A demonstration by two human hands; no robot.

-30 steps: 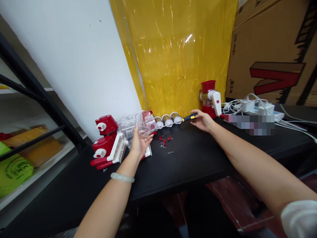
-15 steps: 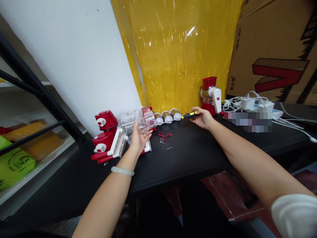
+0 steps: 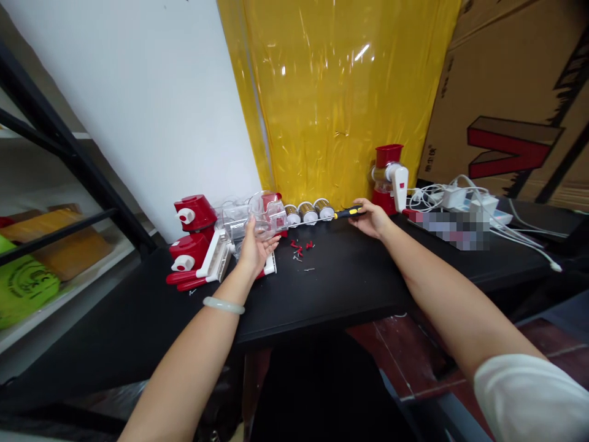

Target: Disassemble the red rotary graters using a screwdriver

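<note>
My left hand (image 3: 254, 250) cups a clear plastic housing (image 3: 262, 218) from below, fingers curled around it, above the black table (image 3: 359, 288). My right hand (image 3: 372, 218) grips a screwdriver with a black and yellow handle (image 3: 346, 212), its thin shaft pointing left towards the clear housing. Red and white plastic appliance parts (image 3: 196, 245) lie just left of my left hand. Small red plugs and loose screws (image 3: 299, 250) are scattered on the table between my hands. A pale bangle sits on my left wrist.
Three metal drums (image 3: 308, 212) stand in a row by the yellow plastic curtain (image 3: 340, 98). An assembled red and white appliance (image 3: 390, 178) stands at the back, with white chargers and cables (image 3: 464, 199) to its right. A cardboard box (image 3: 515, 98) and black shelving (image 3: 55, 159) flank the table.
The view has drifted so everything sits slightly higher and further left. Both hands keep their hold on the housing and the screwdriver, with hardly any motion relative to the table.
</note>
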